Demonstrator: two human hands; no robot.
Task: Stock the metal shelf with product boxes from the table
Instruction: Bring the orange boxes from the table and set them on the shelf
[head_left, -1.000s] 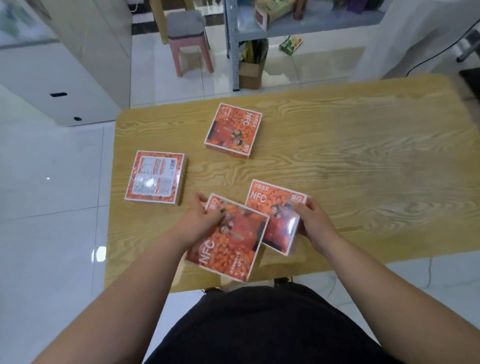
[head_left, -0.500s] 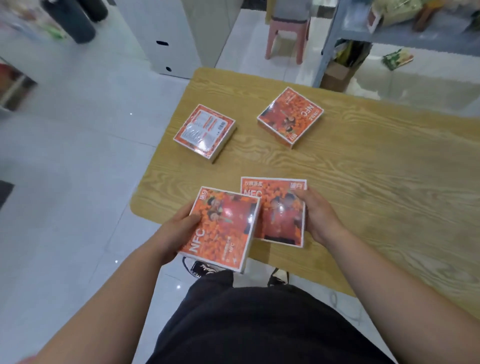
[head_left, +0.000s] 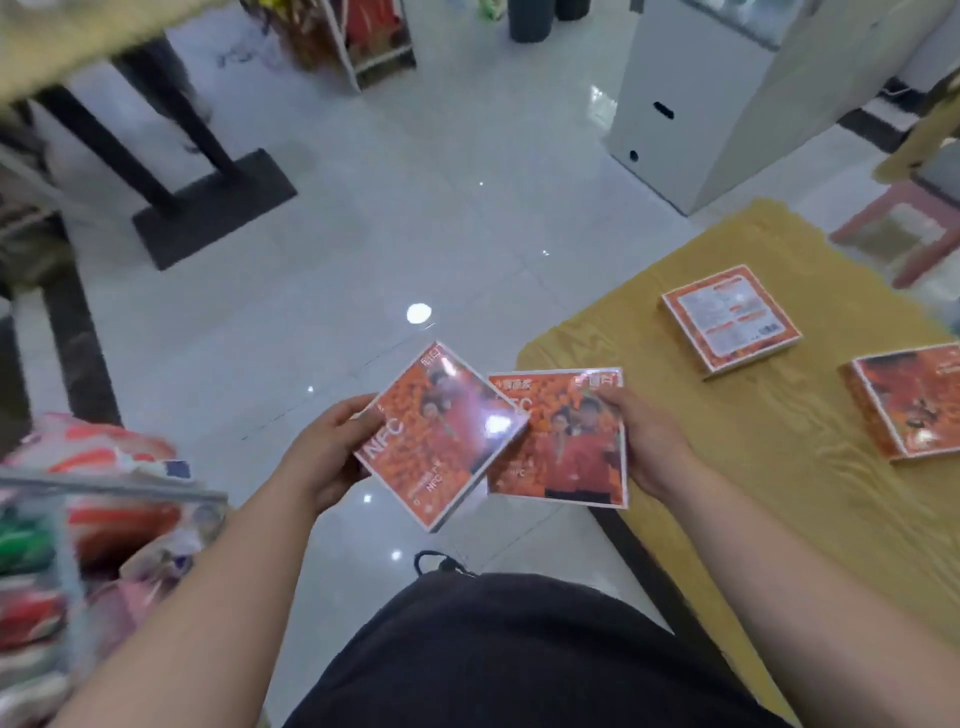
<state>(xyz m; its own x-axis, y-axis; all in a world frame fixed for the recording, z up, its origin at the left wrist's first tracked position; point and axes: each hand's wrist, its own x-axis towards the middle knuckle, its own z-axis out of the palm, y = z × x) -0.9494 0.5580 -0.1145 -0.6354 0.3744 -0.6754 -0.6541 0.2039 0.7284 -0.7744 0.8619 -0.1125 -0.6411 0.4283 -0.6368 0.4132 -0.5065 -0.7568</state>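
Note:
My left hand (head_left: 324, 457) grips a flat orange product box (head_left: 436, 436) by its left edge, held over the floor and turned like a diamond. My right hand (head_left: 647, 447) grips a second orange box (head_left: 563, 447) by its right edge, beside the first, whose corner overlaps it. Two more orange boxes lie on the wooden table (head_left: 779, 467): one label side up (head_left: 730, 319) farther off, one picture side up (head_left: 909, 402) at the right edge of view. A metal shelf frame (head_left: 67, 519) with colourful packets shows blurred at the lower left.
White tiled floor fills the middle. A black table base (head_left: 208, 202) stands at the upper left, a white cabinet (head_left: 691, 104) at the upper right, a pink stool (head_left: 904, 223) beyond the table. Another rack with goods (head_left: 363, 41) stands at the top.
Both boxes have been lifted off the table and carried left over the floor. The view has swung left, so the table now lies at the right and a shelf appears at the lower left.

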